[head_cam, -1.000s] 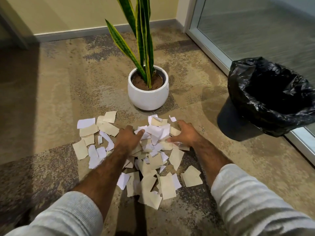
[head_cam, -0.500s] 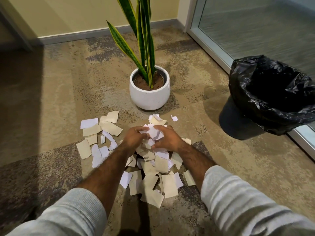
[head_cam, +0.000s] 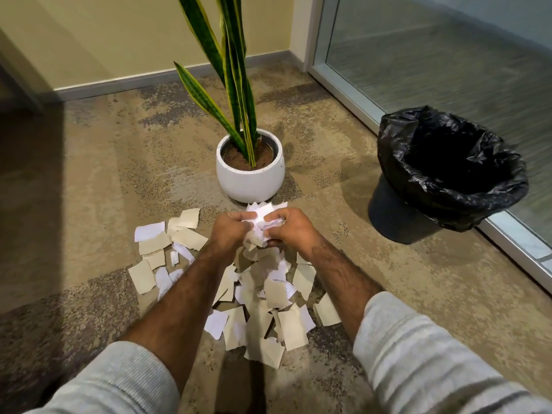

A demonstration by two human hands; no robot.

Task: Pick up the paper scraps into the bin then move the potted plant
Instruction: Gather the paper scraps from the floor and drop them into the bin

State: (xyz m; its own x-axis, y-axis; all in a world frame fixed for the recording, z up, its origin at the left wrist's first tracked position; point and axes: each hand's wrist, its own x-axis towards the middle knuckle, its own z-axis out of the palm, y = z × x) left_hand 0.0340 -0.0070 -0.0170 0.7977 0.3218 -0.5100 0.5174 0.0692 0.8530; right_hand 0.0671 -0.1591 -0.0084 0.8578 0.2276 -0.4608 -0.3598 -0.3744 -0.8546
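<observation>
- Brown carpet (head_cam: 89, 204) covers the floor by a glass wall (head_cam: 448, 55).
- Both hands, left hand (head_cam: 228, 231) and right hand (head_cam: 291, 230), curl their fingers around a bunch of paper scraps (head_cam: 261, 218).
- More scraps (head_cam: 263, 297) lie under the arms.
- White potted plant (head_cam: 250, 177) stands just behind the hands.
- Black-bagged bin (head_cam: 448, 174) sits well off to the right.

A mottled carpet (head_cam: 98, 186) covers the floor, tan with grey-brown speckled patches. A darker patch (head_cam: 59, 312) runs across its near left part. At the far side stands a pale yellow wall (head_cam: 104, 40), with a grey baseboard (head_cam: 125, 84) along its foot where it meets the carpet. On the right a frosted glass panel (head_cam: 433, 55) rises from a pale rail (head_cam: 522, 243), which runs along the carpet from the far corner toward the near right. A white post (head_cam: 307, 31) stands between wall and glass. A dark shadow (head_cam: 30, 174) lies over the far left carpet.
</observation>
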